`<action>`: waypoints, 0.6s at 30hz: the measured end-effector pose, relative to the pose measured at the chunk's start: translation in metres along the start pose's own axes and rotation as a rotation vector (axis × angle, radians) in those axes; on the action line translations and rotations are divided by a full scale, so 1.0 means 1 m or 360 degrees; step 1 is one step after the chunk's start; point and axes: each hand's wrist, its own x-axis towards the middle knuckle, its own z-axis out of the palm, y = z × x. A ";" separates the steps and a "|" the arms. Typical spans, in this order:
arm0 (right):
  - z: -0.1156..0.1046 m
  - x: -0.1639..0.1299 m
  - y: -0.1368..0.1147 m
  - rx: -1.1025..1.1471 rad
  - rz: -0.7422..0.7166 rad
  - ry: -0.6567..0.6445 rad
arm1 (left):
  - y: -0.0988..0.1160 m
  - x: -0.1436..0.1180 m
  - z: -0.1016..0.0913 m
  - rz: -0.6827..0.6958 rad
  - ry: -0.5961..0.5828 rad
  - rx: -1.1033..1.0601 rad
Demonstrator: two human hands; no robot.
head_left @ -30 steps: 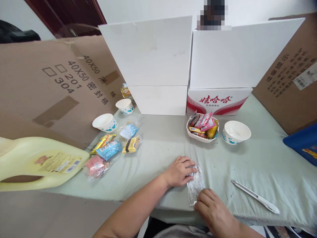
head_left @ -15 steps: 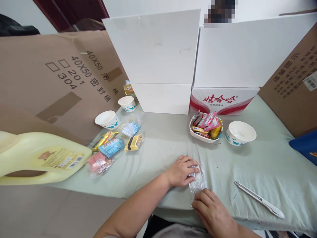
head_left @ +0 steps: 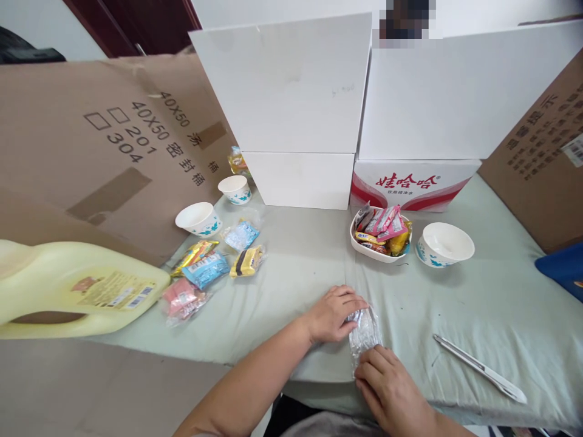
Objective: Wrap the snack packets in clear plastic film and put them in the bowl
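Item: clear crinkled packet (head_left: 363, 331), worktop (head_left: 455, 303) near edge at 6 o'clock (tweezers (head_left: 480, 368) at 3), pinned under your curled left hand (head_left: 334, 314) and right hand (head_left: 392, 388); keep fingertips flat, pressure even.

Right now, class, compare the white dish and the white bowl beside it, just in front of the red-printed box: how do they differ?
The dish is piled with colourful wrapped snacks; the bowl shows nothing inside. The dish is plain, shallow and squarish; the bowl is round, deeper, with a teal pattern outside. Both are white, upright and on the green cloth.
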 end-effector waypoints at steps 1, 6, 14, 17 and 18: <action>0.000 0.001 -0.001 0.0032 0.0029 0.0002 | -0.001 0.000 0.000 -0.0009 0.0014 -0.0032; -0.006 0.005 -0.005 0.0129 0.0079 0.0032 | -0.002 0.001 0.001 -0.0028 0.0056 -0.0073; -0.031 0.041 0.028 -0.0429 -0.0373 0.0186 | -0.002 0.001 0.001 -0.0008 0.0121 -0.0145; -0.034 0.065 0.053 -0.0631 -0.0414 0.0251 | -0.003 0.000 0.001 -0.0015 0.0133 -0.0159; -0.033 0.071 0.060 -0.0664 -0.0410 0.0263 | -0.003 0.000 0.001 -0.0025 0.0139 -0.0158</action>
